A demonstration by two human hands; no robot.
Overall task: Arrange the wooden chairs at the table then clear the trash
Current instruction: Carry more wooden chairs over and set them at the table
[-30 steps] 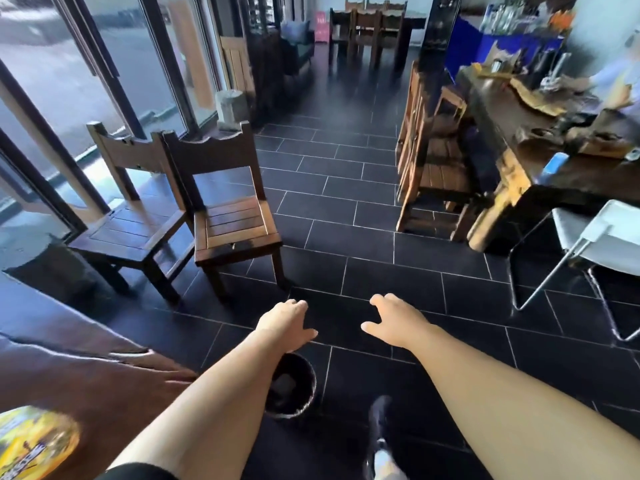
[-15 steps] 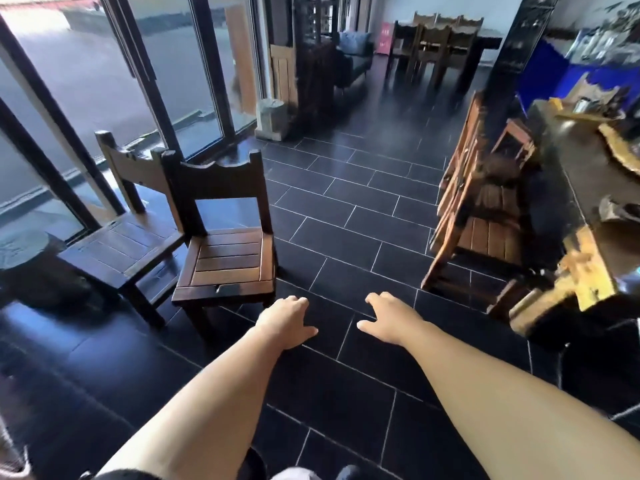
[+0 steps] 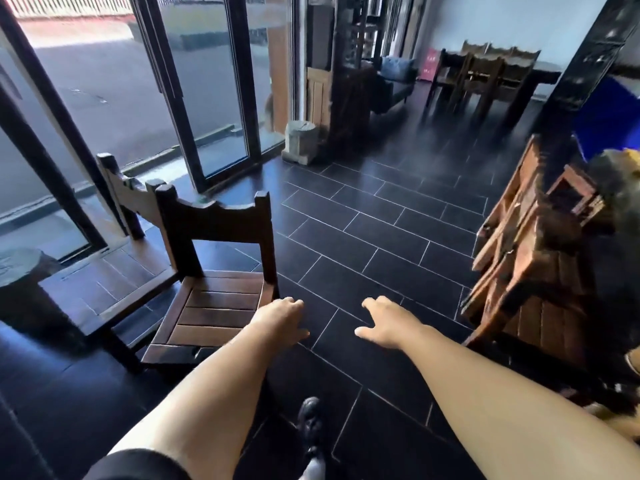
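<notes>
Beside near chair (image 3: 214,306), left hand (image 3: 280,318), right hand (image 3: 381,318) loose, empty; rear chair (image 3: 128,192) partly hidden behind it

1. A floor (image 3: 398,258) of dark rectangular tiles with pale joints fills the middle.
2. Tall dark-framed glass doors (image 3: 207,81) line the left side, with pavement outside.
3. A pale stone block (image 3: 300,142) stands on the floor just right of the doors.
4. Far behind it, a dark sofa (image 3: 394,90) carries a blue cushion (image 3: 398,67).
5. A pink sign (image 3: 430,64) stands right of the sofa.
6. A blue panel (image 3: 609,116) shows at the far right.
7. A round dark stump (image 3: 20,271) sits near left.
</notes>
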